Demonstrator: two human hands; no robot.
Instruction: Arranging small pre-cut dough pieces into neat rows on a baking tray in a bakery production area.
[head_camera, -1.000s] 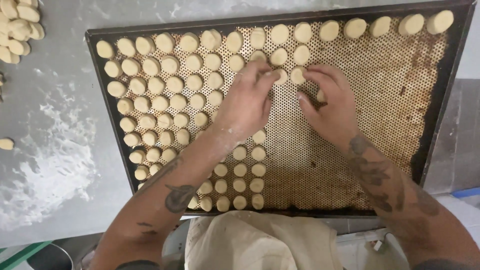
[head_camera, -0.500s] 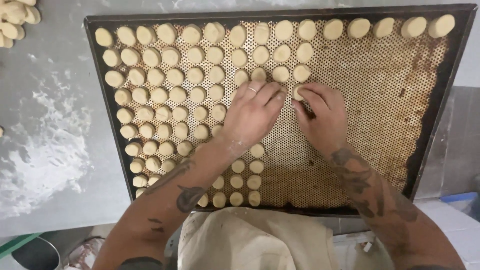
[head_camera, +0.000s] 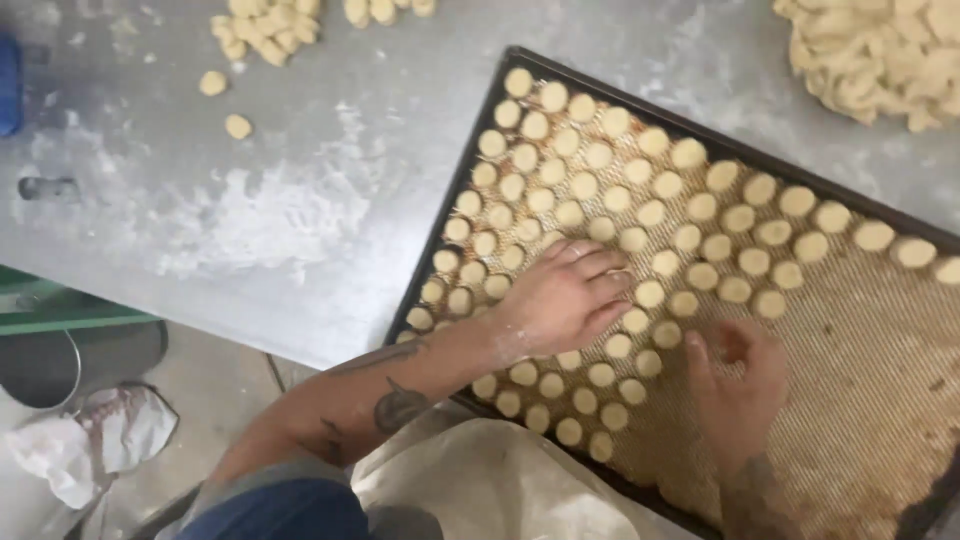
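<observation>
Pale, round, flattened dough pieces (head_camera: 600, 155), set in close rows on a dark-rimmed perforated metal baking tray (head_camera: 462, 185); rows filled across the far and left part, bare mesh at the near right.

Left hand (head_camera: 565, 295): flat, palm down, fingers spread and lying across several pieces mid-tray; grip open, pinching nothing visible.

Right hand (head_camera: 738, 385): near right of the left hand, over bare mesh just beside the last pieces of the row; fingers curled inward; whether anything is pinched in the grip cannot be told.

Grey, flour-dusted metal surface (head_camera: 250, 220) under the tray; tray turned askew, near left corner close to the surface edge. Loose heap of shaped dough (head_camera: 870, 55) at far right; smaller cluster of dough lumps (head_camera: 260, 35) at far left, with a few strays. Off-white apron (head_camera: 490, 480) at near centre. Grey metal bucket (head_camera: 70, 360) and crumpled white bag (head_camera: 90, 435) on the floor at near left.

Risks, as judged:
- Squashed or smeared pieces under the flat left palm, from too much downward weight.
- Rows knocked out of line, pieces pushed into touching neighbours, from a sideways sweep of either hand.
- Tray sliding toward the surface edge, from pressure on its near side.
</observation>
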